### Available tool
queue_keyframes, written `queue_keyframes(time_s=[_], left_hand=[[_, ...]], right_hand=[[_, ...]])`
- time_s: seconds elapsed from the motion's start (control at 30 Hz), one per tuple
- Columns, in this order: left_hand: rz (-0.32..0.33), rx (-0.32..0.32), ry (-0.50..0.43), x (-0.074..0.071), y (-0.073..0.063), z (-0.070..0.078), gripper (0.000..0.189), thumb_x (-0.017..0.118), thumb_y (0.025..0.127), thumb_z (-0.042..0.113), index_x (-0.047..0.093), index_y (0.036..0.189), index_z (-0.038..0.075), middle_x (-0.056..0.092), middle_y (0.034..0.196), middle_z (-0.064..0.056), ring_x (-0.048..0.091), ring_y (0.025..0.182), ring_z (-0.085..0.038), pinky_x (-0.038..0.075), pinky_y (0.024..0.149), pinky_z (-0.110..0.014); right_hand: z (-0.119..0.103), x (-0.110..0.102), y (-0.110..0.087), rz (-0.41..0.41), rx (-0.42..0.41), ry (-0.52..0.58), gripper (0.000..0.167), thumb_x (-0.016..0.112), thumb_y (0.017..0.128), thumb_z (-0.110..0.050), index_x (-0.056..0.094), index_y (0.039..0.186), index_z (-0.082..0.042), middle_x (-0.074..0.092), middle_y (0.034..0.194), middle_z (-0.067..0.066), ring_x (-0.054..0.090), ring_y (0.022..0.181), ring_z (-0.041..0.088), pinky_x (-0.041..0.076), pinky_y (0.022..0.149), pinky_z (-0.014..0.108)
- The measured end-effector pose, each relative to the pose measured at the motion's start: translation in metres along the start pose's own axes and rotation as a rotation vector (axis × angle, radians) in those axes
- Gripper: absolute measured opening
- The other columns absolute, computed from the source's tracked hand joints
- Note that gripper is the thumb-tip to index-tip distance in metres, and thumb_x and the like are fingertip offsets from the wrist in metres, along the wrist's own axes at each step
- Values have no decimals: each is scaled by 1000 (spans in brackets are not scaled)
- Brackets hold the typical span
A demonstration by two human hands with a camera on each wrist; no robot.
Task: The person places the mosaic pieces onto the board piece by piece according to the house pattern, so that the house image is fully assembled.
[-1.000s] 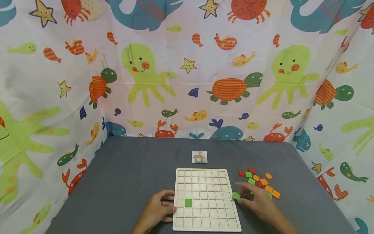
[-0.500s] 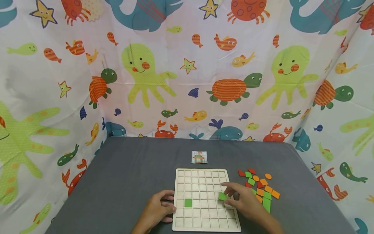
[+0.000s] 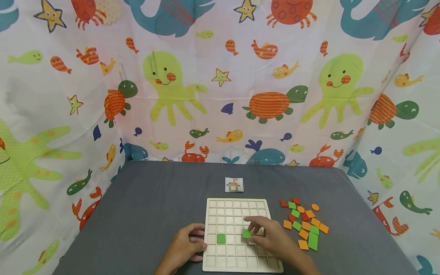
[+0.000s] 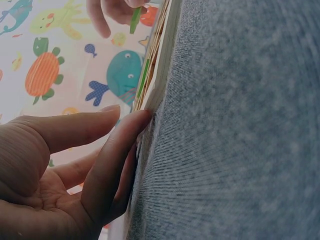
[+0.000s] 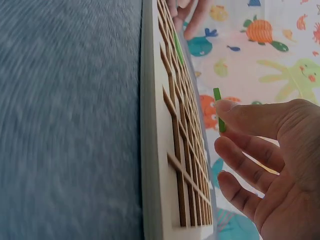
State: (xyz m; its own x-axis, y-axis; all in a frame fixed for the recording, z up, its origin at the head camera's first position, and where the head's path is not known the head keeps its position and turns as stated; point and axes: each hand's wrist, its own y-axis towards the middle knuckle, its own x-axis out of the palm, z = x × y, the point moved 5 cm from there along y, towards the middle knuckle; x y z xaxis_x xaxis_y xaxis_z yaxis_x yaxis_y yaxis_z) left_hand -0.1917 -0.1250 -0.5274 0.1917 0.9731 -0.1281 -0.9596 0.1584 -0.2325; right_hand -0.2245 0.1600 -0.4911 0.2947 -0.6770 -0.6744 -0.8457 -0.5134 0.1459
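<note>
In the head view, a pale wooden grid board (image 3: 229,220) lies on the grey tabletop. My left hand (image 3: 183,244) is at its left edge, fingers relaxed and fingertips touching the rim; the left wrist view shows the thumb (image 4: 82,129) lifted apart from the other fingers. Between thumb and fingertip, my right hand (image 3: 271,236) pinches a green square tile (image 3: 246,233) above the right-middle cells. The right wrist view has this tile (image 5: 218,107) edge-on, apart from the board surface. Another green square tile (image 3: 221,238) fills a cell left of centre.
Right of the board lie loose tiles, several each of green, orange and red, among them a long green rectangle (image 3: 313,241) and an orange circle (image 3: 315,207). Behind the board is a small printed pattern card (image 3: 234,185). A sea-animal cloth (image 3: 227,95) hangs around the table.
My right hand has carried the green square tile leftward from beside the board's right edge to over its cells. The left hand has stayed at the left edge.
</note>
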Motion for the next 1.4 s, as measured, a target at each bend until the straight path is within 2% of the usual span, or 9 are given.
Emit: queue_keyframes(time_s=[0.2,0.5,0.63,0.87,1.03,1.27,1.4], left_hand=[[3,-6,17,0,0,-1,61,81,83,-4,62,142,1,64,126,-14,69,99,-20,67,63,-41],[11,-2,18,-1,1,0,62,81,83,-4,61,142,1,65,125,-14,69,99,-20,66,61,-42],[19,-4,19,-2,2,0,62,81,83,-5,62,141,1,65,124,-14,70,99,-21,66,60,-42],[15,7,16,-2,1,1,62,82,83,-5,62,141,1,66,124,-14,70,100,-22,66,61,-42],[5,21,8,-1,-1,1,62,81,83,-5,62,141,0,65,124,-15,70,100,-22,66,61,-42],[3,17,6,-1,-1,1,62,81,83,-5,61,142,0,65,124,-15,70,101,-23,67,62,-42],[5,19,4,-1,-1,1,63,81,83,-6,61,142,0,65,124,-15,70,102,-23,67,62,-42]], right_hand=[[-11,12,7,-49,-21,-5,52,85,89,-11,67,137,-7,72,105,-4,66,91,7,56,70,24],[-20,32,13,-116,-2,70,51,86,89,-13,67,137,-7,73,105,-4,64,90,7,55,71,23],[-24,39,15,-123,-41,86,52,87,88,-15,68,137,-9,74,104,-3,66,89,8,57,72,24],[-29,48,15,-135,-60,123,52,87,88,-12,68,136,-8,73,105,-3,67,90,4,58,76,24],[-31,53,16,-132,-94,107,51,87,87,-11,68,134,-9,73,104,-2,68,92,7,59,77,25],[-33,59,20,-160,-95,109,51,87,87,-10,69,134,-8,72,103,-5,65,91,3,58,78,22],[-35,62,21,-153,-122,98,51,87,86,-10,69,134,-9,72,102,-4,65,90,3,58,77,22]])
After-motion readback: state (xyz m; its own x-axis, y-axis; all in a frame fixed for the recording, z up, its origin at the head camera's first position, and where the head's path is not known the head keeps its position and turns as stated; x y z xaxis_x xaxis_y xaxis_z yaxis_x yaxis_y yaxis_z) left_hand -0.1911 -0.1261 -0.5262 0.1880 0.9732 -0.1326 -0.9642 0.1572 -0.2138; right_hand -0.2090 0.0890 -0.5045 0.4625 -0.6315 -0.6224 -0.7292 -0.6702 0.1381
